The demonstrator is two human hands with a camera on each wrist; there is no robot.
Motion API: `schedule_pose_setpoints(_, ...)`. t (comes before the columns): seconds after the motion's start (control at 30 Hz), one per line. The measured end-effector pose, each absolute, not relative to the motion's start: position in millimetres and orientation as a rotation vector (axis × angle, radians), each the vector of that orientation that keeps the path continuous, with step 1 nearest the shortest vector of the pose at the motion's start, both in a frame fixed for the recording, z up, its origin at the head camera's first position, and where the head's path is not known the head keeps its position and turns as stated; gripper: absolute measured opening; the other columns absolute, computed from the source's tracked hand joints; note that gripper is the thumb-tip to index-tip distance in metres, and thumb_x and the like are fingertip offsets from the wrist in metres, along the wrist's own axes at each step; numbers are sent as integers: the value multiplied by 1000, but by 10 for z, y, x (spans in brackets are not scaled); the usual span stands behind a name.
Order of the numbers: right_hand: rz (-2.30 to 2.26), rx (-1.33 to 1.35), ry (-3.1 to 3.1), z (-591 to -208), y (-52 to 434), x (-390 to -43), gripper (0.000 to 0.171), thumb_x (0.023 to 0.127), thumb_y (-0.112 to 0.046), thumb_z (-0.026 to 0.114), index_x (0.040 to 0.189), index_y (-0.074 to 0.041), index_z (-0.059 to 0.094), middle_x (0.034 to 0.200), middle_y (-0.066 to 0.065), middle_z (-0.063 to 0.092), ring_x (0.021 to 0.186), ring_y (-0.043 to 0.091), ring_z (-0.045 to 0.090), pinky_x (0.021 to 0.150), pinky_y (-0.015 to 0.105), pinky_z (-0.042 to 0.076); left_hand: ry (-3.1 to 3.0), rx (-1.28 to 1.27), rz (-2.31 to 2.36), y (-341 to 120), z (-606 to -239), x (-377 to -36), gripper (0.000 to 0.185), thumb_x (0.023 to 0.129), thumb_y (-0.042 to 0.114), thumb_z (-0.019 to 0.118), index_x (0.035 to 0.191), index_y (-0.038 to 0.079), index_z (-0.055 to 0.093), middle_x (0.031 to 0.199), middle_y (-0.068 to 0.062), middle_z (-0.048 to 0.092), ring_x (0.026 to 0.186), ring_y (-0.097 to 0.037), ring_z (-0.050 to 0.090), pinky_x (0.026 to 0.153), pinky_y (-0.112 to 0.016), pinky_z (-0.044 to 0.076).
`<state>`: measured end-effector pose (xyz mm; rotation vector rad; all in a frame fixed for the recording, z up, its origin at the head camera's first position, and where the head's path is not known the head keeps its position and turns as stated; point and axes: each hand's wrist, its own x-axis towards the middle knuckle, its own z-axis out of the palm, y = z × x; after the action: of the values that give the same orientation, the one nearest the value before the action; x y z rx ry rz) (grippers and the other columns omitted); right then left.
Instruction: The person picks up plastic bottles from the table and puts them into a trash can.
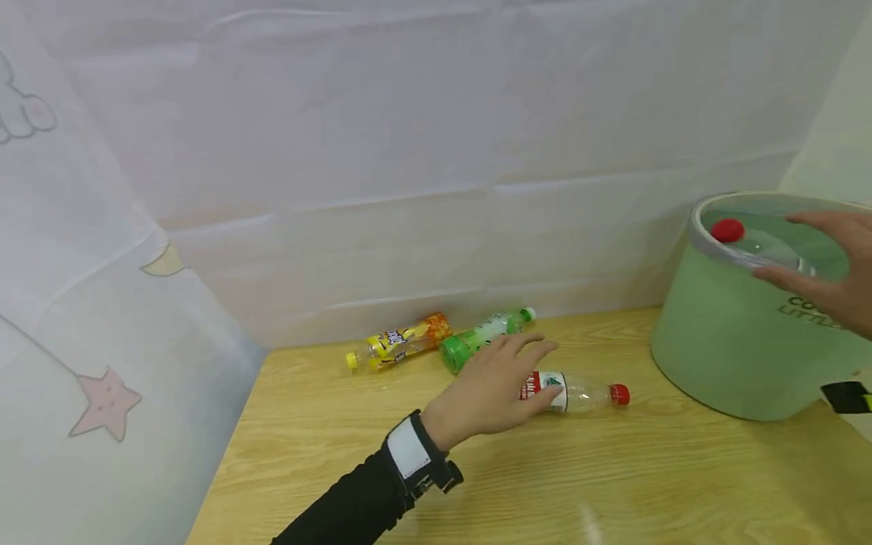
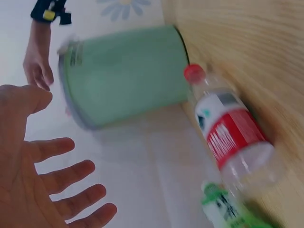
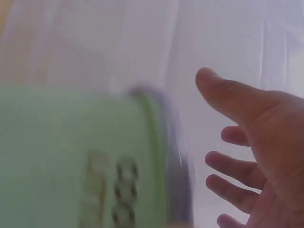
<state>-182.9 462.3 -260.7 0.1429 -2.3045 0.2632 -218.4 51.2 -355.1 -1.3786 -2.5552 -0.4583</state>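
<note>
My left hand (image 1: 493,386) hovers over a clear plastic bottle (image 1: 587,394) with a red cap and a red-and-white label, hiding its base end in the head view. In the left wrist view the fingers are spread and apart from that bottle (image 2: 235,135). My right hand (image 1: 834,272) is above the mouth of a light green bin (image 1: 736,341), its fingers apart and nothing between them. Inside the bin, near the rim, shows a clear bottle with a red cap (image 1: 727,230). The right wrist view shows the right hand (image 3: 266,142) beside the bin's rim.
Near the wall lie a bottle with a yellow-and-orange label (image 1: 406,342) and a green bottle (image 1: 487,334), both on the wooden table (image 1: 306,454). A white sheet (image 1: 381,151) hangs behind, and a patterned sheet (image 1: 88,303) covers the left side.
</note>
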Motion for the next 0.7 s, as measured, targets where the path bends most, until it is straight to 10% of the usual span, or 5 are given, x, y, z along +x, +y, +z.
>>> schedule_pose_setpoints(0.17, 200, 508, -2232, -2707, 4039, -1856, 105, 85, -86, 37, 133, 5, 60, 121, 36, 59, 104, 58, 53, 93, 68, 39, -2597, -1228, -533, 99, -3670, -2285, 57, 106, 50, 48, 152, 18, 45, 151, -4, 43, 136, -26, 43, 109, -46, 39)
schedule_pose_setpoints(0.7, 358, 838, -2563, -4000, 2930, -1963, 80, 82, -42, 85, 147, -8, 53, 145, 23, 50, 123, 46, 54, 93, 69, 42, -2702, -957, -539, -744, -4259, -2211, 59, 104, 48, 54, 151, 12, 48, 150, -14, 45, 135, -37, 43, 98, -60, 44)
